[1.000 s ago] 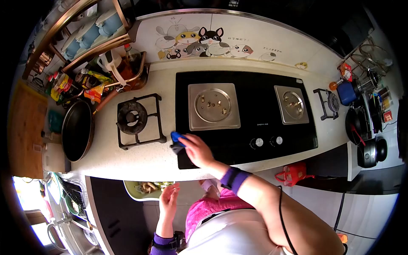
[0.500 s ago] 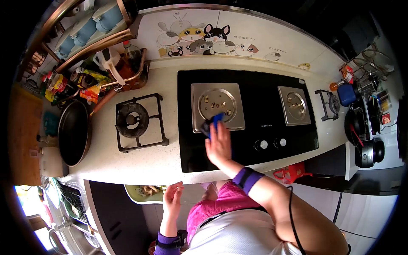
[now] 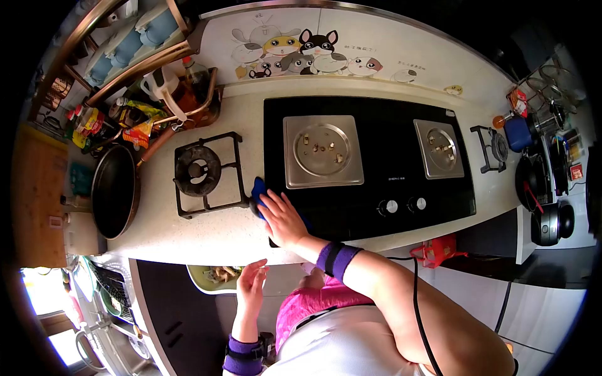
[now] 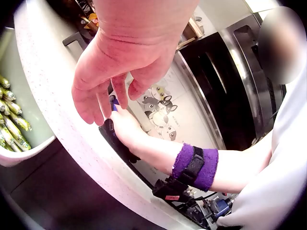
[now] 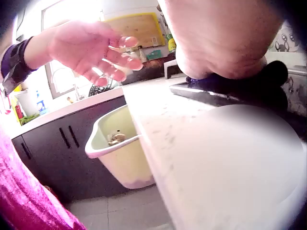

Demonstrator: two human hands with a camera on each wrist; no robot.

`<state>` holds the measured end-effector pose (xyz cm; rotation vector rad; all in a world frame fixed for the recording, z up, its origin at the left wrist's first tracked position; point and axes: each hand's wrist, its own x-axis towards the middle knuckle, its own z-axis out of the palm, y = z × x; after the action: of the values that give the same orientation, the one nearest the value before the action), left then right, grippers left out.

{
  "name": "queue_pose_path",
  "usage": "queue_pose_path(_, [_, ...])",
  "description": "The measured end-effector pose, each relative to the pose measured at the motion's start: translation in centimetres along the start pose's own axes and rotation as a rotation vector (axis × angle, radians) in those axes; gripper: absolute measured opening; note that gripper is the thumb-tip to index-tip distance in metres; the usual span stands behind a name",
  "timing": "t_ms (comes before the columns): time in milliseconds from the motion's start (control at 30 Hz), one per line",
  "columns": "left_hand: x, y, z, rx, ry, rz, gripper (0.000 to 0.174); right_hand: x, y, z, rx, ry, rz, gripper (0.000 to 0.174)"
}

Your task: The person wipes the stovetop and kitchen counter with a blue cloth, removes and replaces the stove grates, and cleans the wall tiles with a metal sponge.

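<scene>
In the head view my right hand [image 3: 284, 222] lies over a blue and dark cloth [image 3: 259, 187] at the front left of the black glass cooktop [image 3: 370, 216]. Its fingers are extended and press the cloth, part of which is hidden under the palm. The right wrist view shows the dark cloth [image 5: 273, 79] bunched beneath the hand. My left hand [image 3: 251, 285] hangs in front of the counter edge, fingers loosely bent, holding nothing. Food scraps [image 3: 338, 158] lie on the steel burner plate [image 3: 351, 175]; more bits sit on the right plate [image 3: 426, 169].
Left of the cooktop stand a black pot support [image 3: 241, 169] and a frying pan [image 3: 116, 194]. Another pot support [image 3: 483, 150] is at the right. Below the counter's front edge is a pale green bin [image 3: 200, 285] with scraps inside. A red bag [image 3: 436, 252] hangs beneath the cooktop.
My right hand swept the cloth from the cooktop's left edge right to the left burner plate's front, then back to the left edge. The left hand stayed about where it was.
</scene>
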<state>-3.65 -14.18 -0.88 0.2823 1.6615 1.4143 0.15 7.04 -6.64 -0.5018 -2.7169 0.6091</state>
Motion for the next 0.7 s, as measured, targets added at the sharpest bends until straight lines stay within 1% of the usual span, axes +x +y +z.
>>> queue_pose_path(167, [0.0, -0.2, 0.5, 0.053, -0.042, 0.027, 0.026, -4.6, -1.6, -1.1, 0.115, -0.083, -0.112, 0.044])
queue_pose_path(300, [0.2, 0.0, 1.4, 0.061, -0.074, 0.069, 0.026, -7.3, -1.3, -1.1, -0.013, -0.109, -0.285, 0.043])
queue_pose_path(367, [0.1, 0.5, 2.0, 0.077, -0.104, 0.072, 0.027, -8.5, -0.7, -0.7, 0.035, -0.113, -0.259, 0.043])
queue_pose_path(500, [0.0, 0.8, 2.6, 0.155, -0.117, 0.08, 0.027, -11.5, 0.8, -4.1, 0.112, -0.131, -0.208, 0.044])
queue_pose_path(533, [-0.2, 1.1, 3.0, 0.149, -0.117, 0.079, 0.027, -12.4, 1.6, -4.7, 0.067, -0.121, -0.2, 0.048])
queue_pose_path(600, [-0.2, 0.8, 3.2, 0.176, -0.131, 0.075, 0.026, -14.4, 3.6, -6.2, 0.034, -0.105, -0.149, 0.045])
queue_pose_path(700, [-0.5, 0.8, 3.8, 0.136, -0.151, 0.072, 0.026, -18.0, 6.3, -9.1, -0.019, -0.058, -0.047, 0.043])
